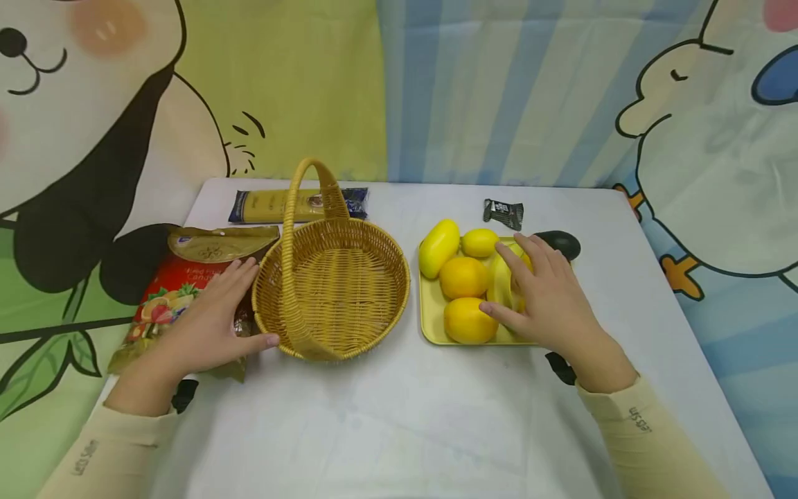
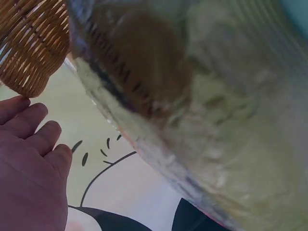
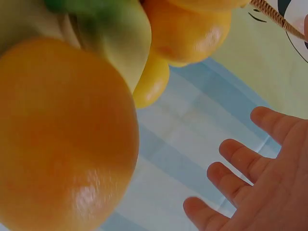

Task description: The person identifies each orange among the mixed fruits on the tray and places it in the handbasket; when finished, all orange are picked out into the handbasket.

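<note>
My left hand (image 1: pixel 208 319), its fingers extended, is at the left side of a wicker basket (image 1: pixel 394 305) with a tall handle. Under that hand lies a red and gold candy bag (image 1: pixel 156 301), large and close in the left wrist view. Spread over the right part of a yellow tray (image 1: pixel 426 322) is my right hand (image 1: pixel 551 301), fingers apart and gripping nothing. The tray holds two orange-yellow round fruits (image 1: pixel 470 321), a lemon (image 1: pixel 480 242), a long yellow fruit (image 1: pixel 439 248) and bananas (image 1: pixel 500 277), partly hidden by the hand.
Behind the basket lies a pack of spaghetti (image 1: pixel 268 206). A small black wrapped packet (image 1: pixel 503 213) sits behind the tray, and a dark oval fruit or vegetable (image 1: pixel 562 244) shows at its back right corner. A printed cloth backdrop (image 1: pixel 449 90) hangs behind the white table (image 1: pixel 374 430).
</note>
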{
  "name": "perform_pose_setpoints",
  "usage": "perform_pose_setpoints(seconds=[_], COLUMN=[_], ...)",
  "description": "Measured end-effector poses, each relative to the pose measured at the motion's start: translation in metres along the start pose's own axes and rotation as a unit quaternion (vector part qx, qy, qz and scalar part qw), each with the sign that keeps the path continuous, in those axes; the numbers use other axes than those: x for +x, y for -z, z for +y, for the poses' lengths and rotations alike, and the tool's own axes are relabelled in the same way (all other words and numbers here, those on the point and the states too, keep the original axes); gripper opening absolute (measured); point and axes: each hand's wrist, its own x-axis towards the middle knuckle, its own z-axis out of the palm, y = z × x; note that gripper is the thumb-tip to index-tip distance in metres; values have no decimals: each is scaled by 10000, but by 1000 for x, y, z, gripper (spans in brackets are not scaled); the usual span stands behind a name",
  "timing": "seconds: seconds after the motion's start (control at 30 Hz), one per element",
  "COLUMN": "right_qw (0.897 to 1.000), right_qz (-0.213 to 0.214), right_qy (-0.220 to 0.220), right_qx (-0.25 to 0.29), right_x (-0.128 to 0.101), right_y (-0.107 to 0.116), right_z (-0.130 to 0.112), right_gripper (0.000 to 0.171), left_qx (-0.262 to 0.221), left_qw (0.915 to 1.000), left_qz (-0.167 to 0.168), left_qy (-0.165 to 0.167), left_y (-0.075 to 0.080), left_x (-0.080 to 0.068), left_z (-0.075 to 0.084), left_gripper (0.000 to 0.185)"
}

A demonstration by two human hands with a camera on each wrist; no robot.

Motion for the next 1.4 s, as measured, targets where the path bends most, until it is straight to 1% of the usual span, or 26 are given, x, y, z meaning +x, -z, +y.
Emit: perform_pose_setpoints(seconds=[0.1,0.27,0.47,0.6,0.87,1.0,1.17,1.33,1.4], right_qw=[9998,9996,9981,9974,9968,9967,9954,9938,9931], right_qz=[82,-116,-145,-178,100,26,-65,11,64], right_qy=[153,96,241,259,259,173,36,-6,21], right_qx=[45,256,547,650,746,792,953,1111,1171], right_x=[-3,-10,-18,-22,-27,-28,-31,-32,-33], right_y=[-5,-14,-29,-37,-47,-51,-56,-58,-59], right_z=[-6,-18,-28,-32,-36,-38,-39,-40,-40], right_gripper=[99,98,92,89,87,86,85,84,85], left_qx=[-18,-100,-166,-195,-264,-299,-300,-264,-265], left_qw=[10000,9999,9998,9998,9994,9993,9994,9995,9995], left_qz=[68,95,74,62,80,91,127,182,176], left_qy=[-46,-16,37,89,186,214,146,2,2], left_y=[-4,-7,-8,-8,-7,-8,-8,-8,-8], left_x=[-2,-4,-3,-3,-3,-2,-1,-2,-1], left_z=[-1,-2,-4,-4,-4,-5,-7,-6,-6], left_gripper=[123,124,124,124,125,126,125,124,124])
